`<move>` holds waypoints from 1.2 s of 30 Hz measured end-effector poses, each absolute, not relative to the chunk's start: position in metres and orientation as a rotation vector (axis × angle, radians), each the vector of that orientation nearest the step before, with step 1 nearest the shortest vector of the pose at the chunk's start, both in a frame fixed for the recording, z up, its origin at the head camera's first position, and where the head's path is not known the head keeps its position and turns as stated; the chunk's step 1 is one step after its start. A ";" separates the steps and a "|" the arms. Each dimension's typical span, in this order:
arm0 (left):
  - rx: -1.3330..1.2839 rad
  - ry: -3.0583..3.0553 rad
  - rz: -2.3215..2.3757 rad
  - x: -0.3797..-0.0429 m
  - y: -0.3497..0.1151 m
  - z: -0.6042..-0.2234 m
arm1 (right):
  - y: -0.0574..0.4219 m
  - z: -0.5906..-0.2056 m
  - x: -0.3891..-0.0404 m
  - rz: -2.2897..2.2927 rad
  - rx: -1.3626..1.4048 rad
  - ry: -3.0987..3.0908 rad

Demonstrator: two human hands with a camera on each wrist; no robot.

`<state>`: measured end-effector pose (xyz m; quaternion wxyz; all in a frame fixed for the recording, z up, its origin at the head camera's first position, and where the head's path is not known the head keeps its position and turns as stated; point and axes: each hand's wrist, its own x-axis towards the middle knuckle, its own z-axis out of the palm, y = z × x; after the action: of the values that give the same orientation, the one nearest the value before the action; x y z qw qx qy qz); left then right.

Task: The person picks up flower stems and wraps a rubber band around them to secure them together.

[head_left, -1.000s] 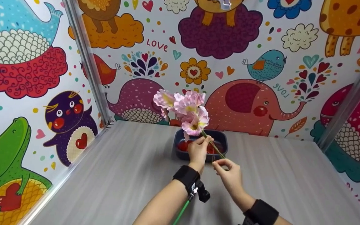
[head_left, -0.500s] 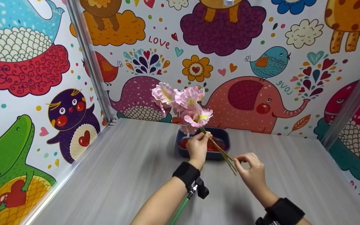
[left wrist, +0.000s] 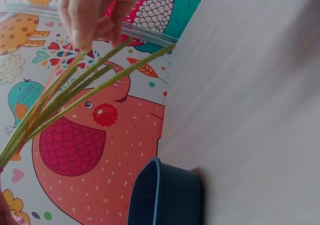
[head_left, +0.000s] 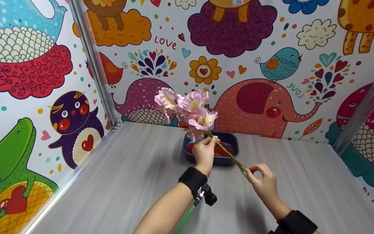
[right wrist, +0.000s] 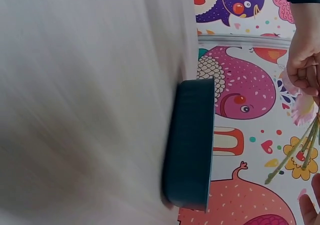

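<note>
My left hand [head_left: 204,152] grips a bunch of pink artificial flowers [head_left: 195,110] by the stems, just below the blossoms. The bunch tilts, blossoms up to the left and green stems [head_left: 234,159] slanting down to the right. Near the stem ends is my right hand [head_left: 265,182], thumb and finger pinched together. In the left wrist view, a thin orange-red rubber band [left wrist: 34,114] lies along the stems [left wrist: 92,80] and runs up to the right hand's fingertips. The right wrist view shows the left hand [right wrist: 302,65] with fingers curled round the stems.
A dark blue tub [head_left: 187,159] stands on the grey table [head_left: 135,182] behind the hands, with red items inside whose kind is unclear. Printed cartoon walls enclose the table at the back and sides. A green cable [head_left: 187,217] runs from the left wrist strap.
From beside the tub, my right hand has moved right and slightly down, along the stems' lower ends. The blossoms dip a little to the left. My left hand stays nearly in place.
</note>
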<state>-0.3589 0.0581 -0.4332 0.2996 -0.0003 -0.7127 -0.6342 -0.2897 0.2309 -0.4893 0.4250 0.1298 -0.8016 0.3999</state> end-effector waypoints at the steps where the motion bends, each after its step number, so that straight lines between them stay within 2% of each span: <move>1: -0.002 -1.892 -1.675 -0.359 0.058 -0.433 | 0.231 -0.490 -0.289 1.008 0.315 -2.006; 13: -0.017 -1.880 -1.621 -0.357 0.057 -0.432 | 0.231 -0.497 -0.288 1.111 0.212 -2.019; 28: 0.051 -1.955 -1.797 -0.360 0.053 -0.429 | 0.235 -0.491 -0.288 1.331 0.037 -2.095; 36: 0.032 -2.051 -1.841 -0.363 0.048 -0.429 | 0.244 -0.485 -0.292 1.427 0.072 -2.221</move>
<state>-0.3629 0.0477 -0.4294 0.1916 0.0116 -0.7304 -0.6555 -0.2922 0.2438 -0.4851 0.2475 0.0264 -0.8149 0.5235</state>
